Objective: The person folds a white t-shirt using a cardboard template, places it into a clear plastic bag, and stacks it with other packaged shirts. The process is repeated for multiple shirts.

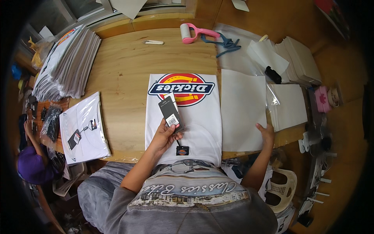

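Note:
A folded white T-shirt [163, 128] with a large red, yellow and blue print lies flat in front of me. My left hand [168, 134] is above it, closed on a black hang tag [169, 111] with a white barcode label; a white card shows behind the tag. A cord runs from it to the small black neck label [182, 150] near the shirt's collar. My right hand [266, 134] is at the right edge of a pale sheet [243, 113], thumb and fingers apart. I cannot tell whether it touches the sheet.
A tall stack of folded white shirts [72, 62] stands at the far left, with a bagged shirt [85, 128] nearer. Thread snips [153, 42] and a pink lint roller [191, 35] lie at the back. More pale sheets [288, 105] are at right. A person in purple [35, 165] sits left.

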Demonstrator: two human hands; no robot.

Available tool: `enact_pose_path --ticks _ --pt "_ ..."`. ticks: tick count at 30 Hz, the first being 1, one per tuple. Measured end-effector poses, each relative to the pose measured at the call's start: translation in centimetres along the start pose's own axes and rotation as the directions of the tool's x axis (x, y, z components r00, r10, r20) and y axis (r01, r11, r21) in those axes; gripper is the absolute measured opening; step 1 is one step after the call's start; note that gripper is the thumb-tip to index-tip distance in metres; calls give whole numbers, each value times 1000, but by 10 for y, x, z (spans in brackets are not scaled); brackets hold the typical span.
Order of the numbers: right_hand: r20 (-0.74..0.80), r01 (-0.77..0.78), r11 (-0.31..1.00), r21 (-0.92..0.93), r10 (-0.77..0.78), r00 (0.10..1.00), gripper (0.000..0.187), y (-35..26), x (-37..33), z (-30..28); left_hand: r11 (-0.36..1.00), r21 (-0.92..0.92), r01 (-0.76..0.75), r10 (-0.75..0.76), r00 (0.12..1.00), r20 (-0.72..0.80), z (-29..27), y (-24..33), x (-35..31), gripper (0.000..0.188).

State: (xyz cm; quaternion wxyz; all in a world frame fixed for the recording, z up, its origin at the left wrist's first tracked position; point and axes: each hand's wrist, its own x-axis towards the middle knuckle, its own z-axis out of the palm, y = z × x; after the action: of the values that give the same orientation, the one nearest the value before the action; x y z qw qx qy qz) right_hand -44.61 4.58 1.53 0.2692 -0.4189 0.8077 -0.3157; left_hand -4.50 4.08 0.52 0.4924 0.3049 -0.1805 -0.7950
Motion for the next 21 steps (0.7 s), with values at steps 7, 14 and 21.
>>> enact_pose_path --ticks 7,14,21 --pt "-26 431 899 -83 -434 900 38 -123 -8 -36 982 161 -98 101 995 -12 -1 5 -2 31" --pt "-111 565 646 514 -603 790 31 -266 31 13 988 149 -35 48 995 -82 13 22 8 28" --pt "-194 516 659 547 -500 844 31 -227 60 141 797 565 -212 213 975 65 3 20 -1 34"
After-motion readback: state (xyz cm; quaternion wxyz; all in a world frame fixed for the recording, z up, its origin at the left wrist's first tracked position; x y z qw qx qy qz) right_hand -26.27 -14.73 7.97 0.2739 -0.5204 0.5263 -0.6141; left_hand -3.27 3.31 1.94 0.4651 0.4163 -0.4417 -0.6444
